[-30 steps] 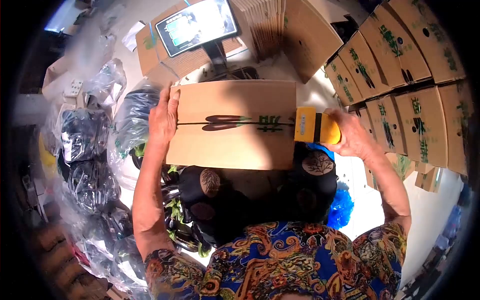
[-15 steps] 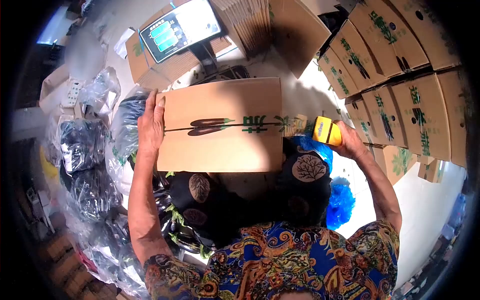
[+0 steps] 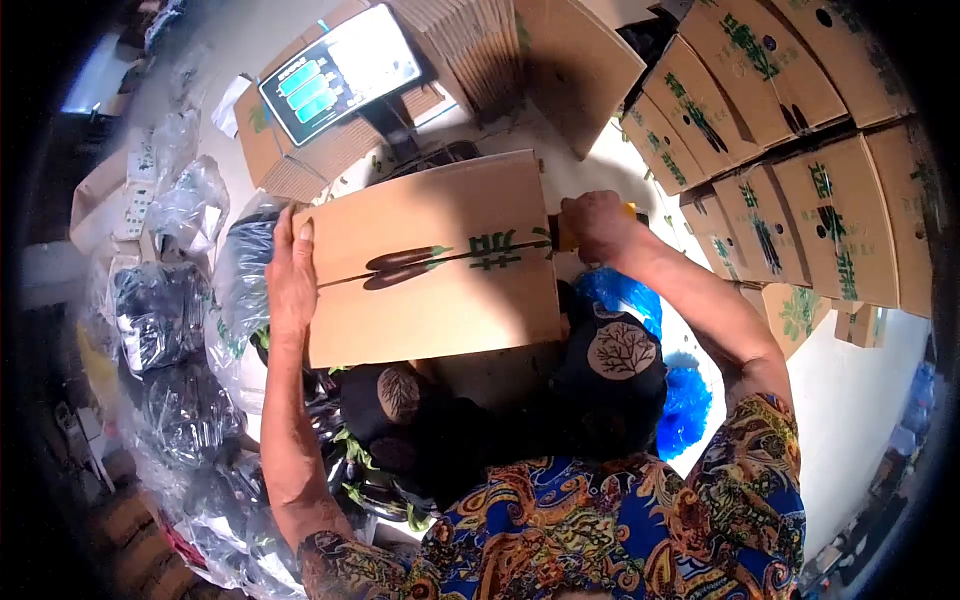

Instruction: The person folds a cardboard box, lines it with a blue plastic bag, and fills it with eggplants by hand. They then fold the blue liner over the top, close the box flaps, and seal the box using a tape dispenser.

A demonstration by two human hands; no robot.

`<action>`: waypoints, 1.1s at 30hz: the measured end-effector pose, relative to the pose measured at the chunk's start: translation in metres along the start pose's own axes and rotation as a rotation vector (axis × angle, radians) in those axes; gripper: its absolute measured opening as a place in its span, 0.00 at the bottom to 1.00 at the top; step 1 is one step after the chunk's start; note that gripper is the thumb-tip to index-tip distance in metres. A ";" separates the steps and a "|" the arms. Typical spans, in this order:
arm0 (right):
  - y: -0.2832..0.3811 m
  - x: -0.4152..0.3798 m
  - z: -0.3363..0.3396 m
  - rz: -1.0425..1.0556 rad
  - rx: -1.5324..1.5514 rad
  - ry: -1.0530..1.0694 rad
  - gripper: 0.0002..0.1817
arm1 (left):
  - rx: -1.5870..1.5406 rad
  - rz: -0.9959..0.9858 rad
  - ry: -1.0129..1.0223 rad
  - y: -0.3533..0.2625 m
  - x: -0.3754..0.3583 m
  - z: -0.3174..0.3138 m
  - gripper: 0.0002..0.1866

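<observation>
A closed cardboard box (image 3: 430, 320) printed with eggplants and green characters lies in front of me, a line of tape along its middle seam. My left hand (image 3: 292, 265) grips its left end, with the thumb on the top face and the fingers over the edge. At the right end, my right hand (image 3: 600, 228) is closed around a yellow tape dispenser (image 3: 568, 238). Most of the dispenser is hidden behind the fingers, and it sits against or very close to the box's right edge.
Printed boxes (image 3: 790, 215) are stacked at the right. Behind stand a lit scale display (image 3: 340, 75) and flattened cardboard (image 3: 465, 50). Plastic bags of dark eggplants (image 3: 165, 315) fill the left side. Loose eggplants (image 3: 375, 490) lie by my legs, and blue plastic (image 3: 685, 410) lies on the floor.
My right hand has moved left with the tape dispenser, up to the box's right end, and has turned over. The box has tilted slightly, its right side a little higher at the back.
</observation>
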State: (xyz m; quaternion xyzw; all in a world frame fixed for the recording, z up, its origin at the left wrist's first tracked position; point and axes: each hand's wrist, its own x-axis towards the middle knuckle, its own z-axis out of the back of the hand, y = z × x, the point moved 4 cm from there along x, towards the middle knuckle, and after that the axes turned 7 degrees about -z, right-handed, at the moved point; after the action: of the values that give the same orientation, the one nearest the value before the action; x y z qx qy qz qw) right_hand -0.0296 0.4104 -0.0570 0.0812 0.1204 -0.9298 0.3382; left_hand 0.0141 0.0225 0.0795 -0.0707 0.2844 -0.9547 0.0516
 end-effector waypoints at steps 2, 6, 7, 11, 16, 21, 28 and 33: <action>-0.027 -0.006 -0.057 -0.167 0.072 0.116 0.22 | -0.017 0.053 0.033 -0.009 0.000 0.002 0.32; -0.061 -0.016 -0.080 -0.593 0.780 0.411 0.37 | -0.078 0.088 0.041 -0.007 0.001 0.003 0.33; -0.063 -0.011 -0.115 -0.582 0.694 0.315 0.38 | -0.109 0.089 0.044 -0.005 0.002 0.003 0.33; -0.039 -0.008 -0.070 -0.742 0.815 -0.081 0.37 | -0.162 0.104 0.058 -0.007 0.002 0.005 0.30; 0.022 0.014 0.066 -0.361 1.542 -0.640 0.28 | -0.122 0.141 0.030 -0.011 0.001 0.004 0.28; 0.061 0.061 -0.024 -0.296 0.898 -0.797 0.24 | -0.130 0.214 -0.079 0.037 0.002 0.025 0.27; 0.028 0.088 -0.032 -0.259 0.802 -0.184 0.25 | -0.365 0.439 -0.109 0.094 -0.033 0.049 0.32; -0.067 0.076 0.016 -0.496 1.909 -0.213 0.30 | -0.709 0.352 -0.209 0.102 -0.068 0.020 0.30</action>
State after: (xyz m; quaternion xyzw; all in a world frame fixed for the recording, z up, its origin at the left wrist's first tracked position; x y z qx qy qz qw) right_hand -0.1319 0.4092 -0.0481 0.2082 -0.6965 -0.6836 -0.0643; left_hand 0.0905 -0.0643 0.0327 -0.1312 0.5968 -0.7617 0.2154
